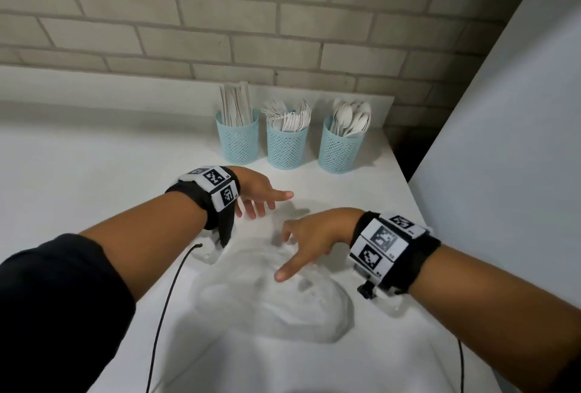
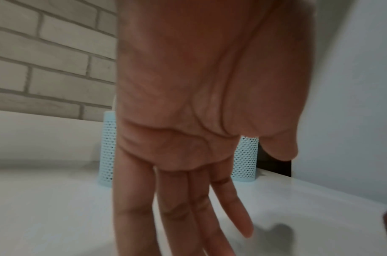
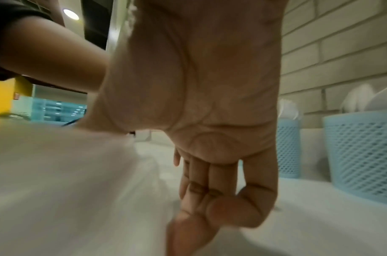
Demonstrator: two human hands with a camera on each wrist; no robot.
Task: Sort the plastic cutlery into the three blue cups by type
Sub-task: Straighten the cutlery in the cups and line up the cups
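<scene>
White plastic cutlery (image 1: 289, 119) stands sorted in three blue mesh cups (image 1: 286, 148) at 12 o'clock. Left hand (image 1: 257, 194) and right hand (image 1: 309, 235) hover with relaxed fingers, holding nothing. Cutlery likely light, stiff, slippery; pinch the handles.

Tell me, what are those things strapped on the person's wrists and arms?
Each wrist carries a black band topped with white blocks printed with black square codes. A thin black cable hangs from the left band and another from the right. Dark sleeves cover the upper arms; both hands are bare.
</scene>
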